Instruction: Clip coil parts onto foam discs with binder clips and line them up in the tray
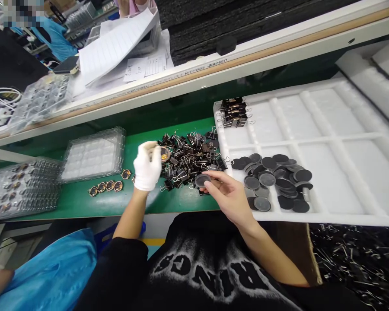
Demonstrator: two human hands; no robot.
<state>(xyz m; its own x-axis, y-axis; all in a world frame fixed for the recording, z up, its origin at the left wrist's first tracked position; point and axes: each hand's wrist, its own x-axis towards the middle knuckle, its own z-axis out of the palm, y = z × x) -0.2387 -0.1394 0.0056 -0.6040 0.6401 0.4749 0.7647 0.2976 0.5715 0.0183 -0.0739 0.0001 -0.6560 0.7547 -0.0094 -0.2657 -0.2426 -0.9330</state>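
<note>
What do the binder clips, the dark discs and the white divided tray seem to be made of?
Binder clips: likely metal; black, seemingly painted bodies and shiny wire handles. Dark discs: perhaps rubber or plastic; matte, some with greyish sheen. White tray: probably matte foam, by its thick, rounded dividers.

Round piece partly hidden by left hand; white tray cut by right edge; print on slip too small.
</note>
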